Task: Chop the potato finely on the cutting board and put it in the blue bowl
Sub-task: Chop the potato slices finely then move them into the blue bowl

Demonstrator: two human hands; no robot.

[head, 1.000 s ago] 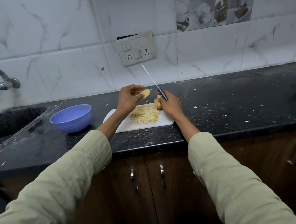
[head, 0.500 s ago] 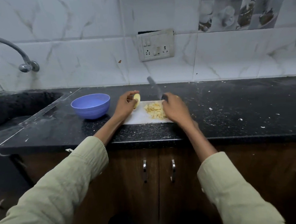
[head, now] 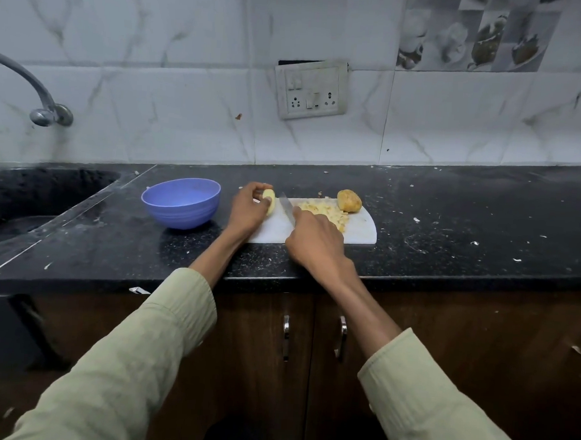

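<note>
Head view: left hand (head: 249, 207) holds potato piece (head: 269, 201); no legible writing.

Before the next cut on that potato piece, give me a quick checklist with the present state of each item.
1. Potato piece held: ok, left hand grips it at the left end of the board.
2. Knife held: ok, right hand grips the handle, blade beside the piece.
3. Left fingers clear of the blade: cannot tell, the gap is small.
4. Piece resting flat on the board: cannot tell.
5. Bowl ready: ok, upright left of the board, nothing in it.
6. Work left: not ok, chopped pile and another chunk sit on the board.
</note>
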